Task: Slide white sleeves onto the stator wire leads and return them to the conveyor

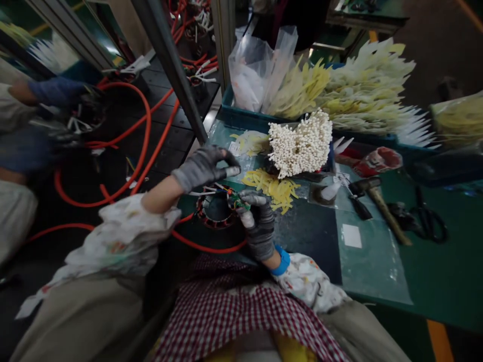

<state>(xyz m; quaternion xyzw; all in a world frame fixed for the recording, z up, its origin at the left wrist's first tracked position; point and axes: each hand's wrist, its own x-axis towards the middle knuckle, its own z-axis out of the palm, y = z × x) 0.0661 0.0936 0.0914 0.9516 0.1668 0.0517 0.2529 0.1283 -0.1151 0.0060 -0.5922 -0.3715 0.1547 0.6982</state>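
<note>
A ring-shaped motor stator (199, 215) with dark windings lies on the bench in front of me. Thin coloured lead wires (234, 200) and white sleeves stick up from its far edge. My right hand (260, 221), in a striped grey glove, pinches the green wires at the stator's right side. Above the stator's far left edge is my left hand (204, 168), also gloved in grey, its thumb and forefinger drawn together. Whatever may be between those fingertips is too small to make out. Yellow insulation strips (275, 187) are scattered just beyond my right hand.
A bundle of white sleeving tubes (300, 143) stands behind the strips. Teal bins (241, 115) hold yellow and white sheets. A hammer (385, 206) and scissors (430, 221) lie at right. Orange-red hoses (147, 136) loop at left, beside a co-worker's blue-gloved hand (56, 91). A metal post (169, 65) rises between.
</note>
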